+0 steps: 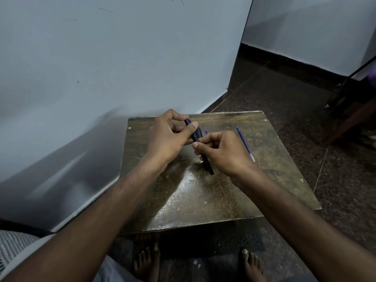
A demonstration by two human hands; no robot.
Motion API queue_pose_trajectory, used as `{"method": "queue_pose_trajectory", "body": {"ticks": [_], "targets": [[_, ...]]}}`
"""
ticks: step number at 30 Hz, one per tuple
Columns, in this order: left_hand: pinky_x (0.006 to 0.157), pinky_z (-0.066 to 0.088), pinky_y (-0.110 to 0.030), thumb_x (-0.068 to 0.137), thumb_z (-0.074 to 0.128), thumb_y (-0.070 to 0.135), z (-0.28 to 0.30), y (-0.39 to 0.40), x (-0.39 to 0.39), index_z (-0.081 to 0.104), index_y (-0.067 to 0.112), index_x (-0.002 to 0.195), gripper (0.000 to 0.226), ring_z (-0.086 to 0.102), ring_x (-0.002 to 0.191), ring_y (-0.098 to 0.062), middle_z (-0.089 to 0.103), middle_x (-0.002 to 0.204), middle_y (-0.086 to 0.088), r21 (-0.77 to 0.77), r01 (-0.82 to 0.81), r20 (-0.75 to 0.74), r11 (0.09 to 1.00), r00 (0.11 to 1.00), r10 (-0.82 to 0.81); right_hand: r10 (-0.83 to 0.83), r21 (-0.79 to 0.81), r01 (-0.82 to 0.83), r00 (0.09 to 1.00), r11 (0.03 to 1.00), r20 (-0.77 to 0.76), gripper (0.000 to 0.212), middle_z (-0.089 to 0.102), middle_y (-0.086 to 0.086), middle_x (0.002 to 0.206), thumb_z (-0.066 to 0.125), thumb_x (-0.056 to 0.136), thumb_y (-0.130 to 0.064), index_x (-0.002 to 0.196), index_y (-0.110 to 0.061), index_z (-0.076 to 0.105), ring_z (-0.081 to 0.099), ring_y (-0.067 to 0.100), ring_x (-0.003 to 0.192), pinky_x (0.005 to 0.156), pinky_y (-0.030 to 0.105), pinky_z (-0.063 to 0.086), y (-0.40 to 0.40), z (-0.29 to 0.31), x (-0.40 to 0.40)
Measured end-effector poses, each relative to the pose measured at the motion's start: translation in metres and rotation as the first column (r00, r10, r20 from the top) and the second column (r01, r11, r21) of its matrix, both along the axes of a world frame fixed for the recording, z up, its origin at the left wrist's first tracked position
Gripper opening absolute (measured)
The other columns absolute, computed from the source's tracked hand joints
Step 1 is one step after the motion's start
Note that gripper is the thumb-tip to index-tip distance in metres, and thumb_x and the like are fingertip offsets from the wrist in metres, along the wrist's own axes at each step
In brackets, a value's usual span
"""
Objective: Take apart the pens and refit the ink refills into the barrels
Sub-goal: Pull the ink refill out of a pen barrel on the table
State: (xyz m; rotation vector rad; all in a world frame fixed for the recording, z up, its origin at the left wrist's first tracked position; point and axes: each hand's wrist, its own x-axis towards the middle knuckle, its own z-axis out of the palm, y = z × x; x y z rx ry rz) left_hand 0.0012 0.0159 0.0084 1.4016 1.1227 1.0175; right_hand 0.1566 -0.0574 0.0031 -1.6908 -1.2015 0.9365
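Both hands hold one black pen (207, 162) above a small worn brown table (213, 196). My left hand (168, 139) grips the pen's upper end, where a blue clip shows beside the thumb. My right hand (221, 151) grips the middle of the barrel, and the lower end sticks out below it towards me. A thin blue ink refill (245, 143) lies loose on the table to the right of my right hand. The tip of another thin blue piece (206, 131) peeks out just behind my right fingers; the rest is hidden.
A pale wall (101, 68) runs along the left, close to the table's left edge. Dark speckled floor (305, 98) surrounds the table on the right and far side. Dark furniture legs (350, 110) stand at the far right. My bare feet (146, 261) rest below the table's near edge.
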Motion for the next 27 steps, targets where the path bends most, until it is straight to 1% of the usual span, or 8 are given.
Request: {"method": "queue_pose_trajectory", "body": {"ticks": [3,9,12,14,18,22,25,27], "targets": [[0.075,0.070,-0.034,0.094,0.086,0.020,0.001,-0.001,0.001,0.070,0.017,0.104,0.020,0.085,0.077,-0.017,0.084,0.084,-0.006,-0.014,0.008,0.014,1.000,1.000,-0.008,-0.052,0.022,0.053,0.998,0.998,-0.035,0.007,0.084,0.001,0.078,0.086,0.094,-0.022,0.090,-0.016,0.084,0.080,0.008,0.072,0.055,0.011,0.055,-0.002,0.002,-0.004],[0.082,0.071,-0.042,0.092,0.088,0.026,0.002,0.000,-0.002,0.071,0.022,0.109,0.024,0.085,0.076,-0.018,0.086,0.087,-0.003,0.002,0.052,-0.066,0.999,0.996,-0.052,-0.087,0.023,0.087,0.996,0.996,0.003,0.009,0.084,-0.003,0.077,0.089,0.091,-0.027,0.088,-0.020,0.085,0.081,0.007,0.073,0.059,0.017,0.055,-0.005,-0.002,-0.009],[0.090,0.068,-0.047,0.091,0.089,0.030,0.004,0.003,-0.007,0.072,0.028,0.115,0.030,0.085,0.086,-0.015,0.087,0.091,0.003,0.027,0.080,-0.071,0.996,0.994,-0.078,-0.080,0.038,0.081,0.996,0.996,-0.048,0.012,0.085,-0.003,0.079,0.092,0.088,-0.030,0.090,-0.019,0.086,0.082,0.009,0.077,0.067,0.025,0.059,-0.002,0.003,-0.006],[0.094,0.066,-0.045,0.089,0.090,0.034,0.006,0.004,-0.011,0.071,0.035,0.125,0.040,0.084,0.092,-0.011,0.087,0.092,0.006,0.027,0.125,-0.101,0.992,0.987,-0.121,-0.106,0.059,0.109,0.993,0.992,-0.060,0.019,0.085,-0.001,0.080,0.095,0.083,-0.033,0.089,-0.018,0.085,0.083,0.013,0.079,0.072,0.033,0.064,0.002,0.007,-0.004],[0.087,0.069,-0.036,0.090,0.090,0.027,0.002,0.001,-0.013,0.068,0.039,0.137,0.053,0.083,0.088,-0.006,0.086,0.084,0.002,-0.014,0.180,-0.080,0.984,0.980,-0.181,-0.136,0.076,0.135,0.991,0.988,0.015,0.034,0.083,0.004,0.077,0.101,0.073,-0.036,0.088,-0.016,0.078,0.083,0.020,0.076,0.075,0.043,0.070,0.005,0.008,-0.004],[0.087,0.068,-0.040,0.090,0.089,0.024,-0.002,0.012,-0.016,0.069,0.037,0.137,0.053,0.084,0.084,-0.007,0.086,0.083,0.002,-0.008,0.085,-0.167,0.996,0.982,-0.085,-0.078,0.064,0.065,0.967,0.996,0.241,0.039,0.082,-0.003,0.074,0.097,0.073,-0.052,0.090,-0.024,0.077,0.080,0.007,0.070,0.067,0.029,0.066,0.009,0.010,0.000],[0.088,0.069,-0.040,0.091,0.089,0.025,-0.006,0.019,-0.018,0.070,0.036,0.137,0.052,0.084,0.079,-0.010,0.085,0.085,0.000,-0.024,0.077,-0.274,0.997,0.958,-0.081,-0.095,0.130,0.036,0.869,0.991,0.485,0.023,0.074,-0.010,0.068,0.092,0.085,-0.041,0.088,-0.022,0.078,0.071,-0.001,0.062,0.062,0.019,0.061,0.011,0.007,0.009],[0.087,0.069,-0.036,0.090,0.090,0.026,-0.010,0.019,-0.016,0.070,0.037,0.137,0.052,0.083,0.071,-0.007,0.085,0.082,0.004,-0.010,0.078,-0.367,0.997,0.927,-0.076,-0.061,0.106,-0.002,0.809,0.994,0.584,0.017,0.073,-0.011,0.069,0.091,0.088,-0.032,0.087,-0.020,0.079,0.068,-0.002,0.064,0.066,0.023,0.062,0.010,0.003,0.010]]}}
